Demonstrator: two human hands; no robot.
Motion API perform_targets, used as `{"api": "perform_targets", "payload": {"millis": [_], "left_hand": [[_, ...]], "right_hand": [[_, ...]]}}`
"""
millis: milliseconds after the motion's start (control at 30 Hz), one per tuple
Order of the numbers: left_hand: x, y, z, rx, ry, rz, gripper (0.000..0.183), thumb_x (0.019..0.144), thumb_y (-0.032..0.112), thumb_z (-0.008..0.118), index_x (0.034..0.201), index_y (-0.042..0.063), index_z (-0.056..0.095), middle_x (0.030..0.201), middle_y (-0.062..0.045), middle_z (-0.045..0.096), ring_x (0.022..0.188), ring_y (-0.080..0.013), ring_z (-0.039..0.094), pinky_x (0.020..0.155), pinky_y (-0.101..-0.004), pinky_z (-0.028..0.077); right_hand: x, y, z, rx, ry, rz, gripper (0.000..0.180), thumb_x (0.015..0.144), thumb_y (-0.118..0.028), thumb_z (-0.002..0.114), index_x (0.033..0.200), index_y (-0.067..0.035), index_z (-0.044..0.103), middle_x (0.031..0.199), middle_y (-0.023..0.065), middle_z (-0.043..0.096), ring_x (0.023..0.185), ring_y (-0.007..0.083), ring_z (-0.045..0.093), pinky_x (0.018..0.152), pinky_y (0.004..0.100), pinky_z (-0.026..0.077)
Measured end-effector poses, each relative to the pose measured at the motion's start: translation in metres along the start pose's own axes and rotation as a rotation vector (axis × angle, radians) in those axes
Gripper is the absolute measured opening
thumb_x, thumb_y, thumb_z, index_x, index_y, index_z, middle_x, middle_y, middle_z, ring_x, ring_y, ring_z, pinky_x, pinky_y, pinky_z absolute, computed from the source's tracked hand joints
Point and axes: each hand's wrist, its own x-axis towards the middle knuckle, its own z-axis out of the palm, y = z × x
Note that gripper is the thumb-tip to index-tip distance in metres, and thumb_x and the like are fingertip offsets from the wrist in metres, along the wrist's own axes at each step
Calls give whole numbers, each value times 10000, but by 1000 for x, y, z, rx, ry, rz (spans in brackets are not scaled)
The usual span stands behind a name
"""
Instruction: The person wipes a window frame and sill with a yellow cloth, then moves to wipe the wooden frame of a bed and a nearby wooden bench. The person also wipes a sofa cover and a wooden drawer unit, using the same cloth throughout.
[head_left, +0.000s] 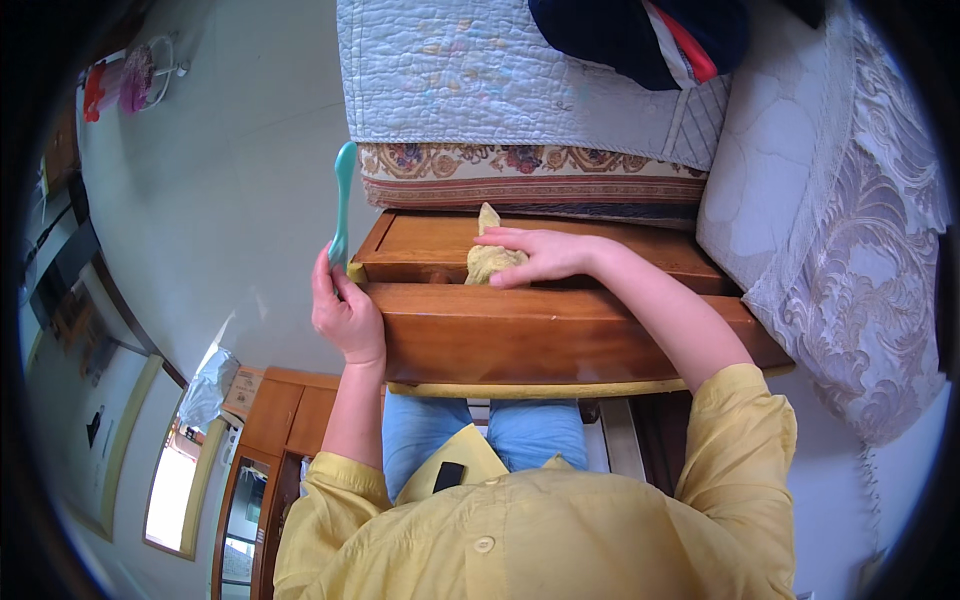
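Observation:
My left hand is closed around the lower end of a teal plastic handle, which points away from me past the left end of a varnished wooden rail. What the handle's lower end looks like is hidden by my fingers. On the far side of the rail, my right hand holds a crumpled yellow cloth between its thumb and fingers. The cloth sits over the gap between the rail and a flat wooden panel, and one corner of it sticks up.
Beyond the panel lie a patterned cushioned pad and a white quilted cover bearing a navy fabric item. A lace-edged drape borders the right. Pale floor stretches left, towards wooden cabinets.

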Motion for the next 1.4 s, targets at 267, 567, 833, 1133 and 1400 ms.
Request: {"api": "perform_targets", "payload": {"millis": [267, 567, 833, 1133, 1400], "left_hand": [[0, 0, 0, 21, -3, 9, 302, 950, -41, 545, 1225, 34, 645, 1083, -147, 718, 916, -280, 711, 789, -356, 555], [1, 4, -1, 23, -24, 39, 279, 962, -29, 540, 1213, 21, 650, 1085, -151, 719, 923, -281, 711, 794, -358, 557], [-5, 13, -4, 151, -5, 320, 308, 932, -76, 562, 1208, 23, 654, 1123, -129, 714, 959, -290, 700, 817, -362, 559], [-50, 116, 35, -92, -227, 642, 306, 895, -82, 552, 1172, 5, 645, 1128, -158, 702, 1018, -331, 689, 887, -405, 554], [-68, 120, 50, -86, -279, 712, 291, 887, -40, 565, 1154, 40, 646, 1096, -115, 704, 1000, -276, 690, 853, -392, 555]], "right_hand": [[65, -17, 23, -298, 116, -243, 655, 751, -324, 793, 1279, -8, 571, 1273, 185, 617, 1165, 357, 601, 973, 433, 500], [17, -4, 4, -382, -25, -6, 816, 780, -296, 792, 1477, -180, 386, 1507, 46, 458, 1355, 257, 473, 1076, 480, 379], [-96, 32, -41, -419, -129, 337, 914, 715, -217, 837, 1489, -244, 351, 1515, 40, 435, 1419, 258, 385, 1113, 499, 314], [-200, 73, -65, -646, -90, 602, 820, 745, -176, 811, 1459, -265, 417, 1509, 9, 473, 1464, 286, 328, 1170, 490, 277], [-239, 123, -52, -1383, 99, 345, 141, 865, -213, 583, 929, -124, 672, 1034, 13, 711, 1270, 229, 512, 1100, 364, 337]]}}
